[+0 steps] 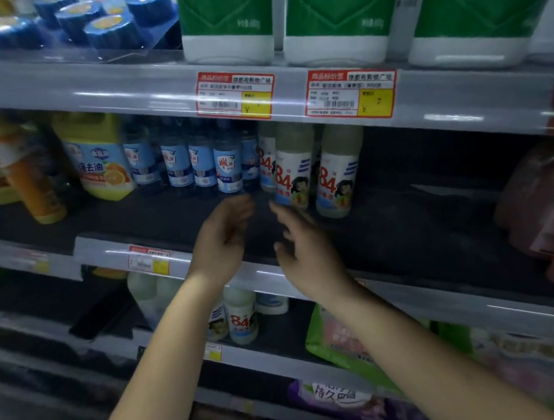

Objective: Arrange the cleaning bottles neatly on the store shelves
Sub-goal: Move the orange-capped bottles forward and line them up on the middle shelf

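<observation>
Head view: the cleaning bottles stand on the dark middle shelf (pixel 406 231), all upright with their long axes vertical and their labels facing outward. A cluster of blue-labelled bottles (pixel 227 167) sits packed together toward the left of centre, their caps hidden under the shelf edge above. Just to their right stand the white "84" bottles (pixel 291 174), one forward of the row and another (pixel 336 177) just beside it, both upright with the red numerals reading level. The right part of this shelf is bare dark board up to some pink packs (pixel 552 203) at the far right. The left hand (pixel 223 232) hovers just below the blue-labelled bottles, fingers loosely curled and apart, gripping nothing. The right hand (pixel 303 251) is raised just beside it, fingers spread, its fingertips near the base of the forward "84" bottle; blur leaves it unclear whether they touch. Left of the blue group are a yellow jug (pixel 98 159) and an orange bottle (pixel 36 185) that leans. The shelf above carries green-labelled white jugs (pixel 227 21) and blue round packs (pixel 109 26), with two red price tags (pixel 234 95) on its edge. On the shelf below stands another "84" bottle (pixel 241 314), upright.
</observation>
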Motion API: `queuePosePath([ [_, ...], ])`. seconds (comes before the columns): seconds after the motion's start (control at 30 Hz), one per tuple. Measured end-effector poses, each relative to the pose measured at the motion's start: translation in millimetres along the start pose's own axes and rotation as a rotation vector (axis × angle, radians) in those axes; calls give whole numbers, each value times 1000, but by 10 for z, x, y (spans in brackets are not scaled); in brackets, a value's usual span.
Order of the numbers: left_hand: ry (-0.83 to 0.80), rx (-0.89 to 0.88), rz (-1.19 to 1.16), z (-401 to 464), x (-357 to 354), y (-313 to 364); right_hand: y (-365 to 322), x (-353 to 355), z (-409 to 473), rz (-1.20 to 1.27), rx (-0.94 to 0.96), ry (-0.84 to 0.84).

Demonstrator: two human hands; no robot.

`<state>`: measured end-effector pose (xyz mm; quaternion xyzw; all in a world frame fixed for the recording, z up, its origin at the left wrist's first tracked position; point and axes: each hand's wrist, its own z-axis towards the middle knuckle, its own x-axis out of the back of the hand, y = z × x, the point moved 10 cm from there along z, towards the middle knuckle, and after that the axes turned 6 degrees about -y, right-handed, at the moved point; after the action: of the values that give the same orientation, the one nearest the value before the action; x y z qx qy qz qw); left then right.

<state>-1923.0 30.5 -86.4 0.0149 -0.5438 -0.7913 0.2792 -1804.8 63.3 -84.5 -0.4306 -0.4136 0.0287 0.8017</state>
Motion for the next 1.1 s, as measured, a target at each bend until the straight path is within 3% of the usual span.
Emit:
queuePosePath([
  [0.13,244,6,-27,-448,305,-128,-188,-158,-287,70,53,-44],
  [0.23,298,81,48,-754,337,-366,-106,-404,-441,95,37,-106],
  [0.47,166,405,324,-1084,77,-1257,699,-1115,-623,52,-226,-280],
  [0.63,68,616,282,-1136,-125,-1709,1079,-1356,-488,65,-401,-287],
  [0.73,7,637,262,-1107,-273,-1800,1141,-1461,-384,115,-431,-247],
  [1.1,56,624,186,-1113,-316,-1918,1227,-1547,-43,85,-523,-211],
])
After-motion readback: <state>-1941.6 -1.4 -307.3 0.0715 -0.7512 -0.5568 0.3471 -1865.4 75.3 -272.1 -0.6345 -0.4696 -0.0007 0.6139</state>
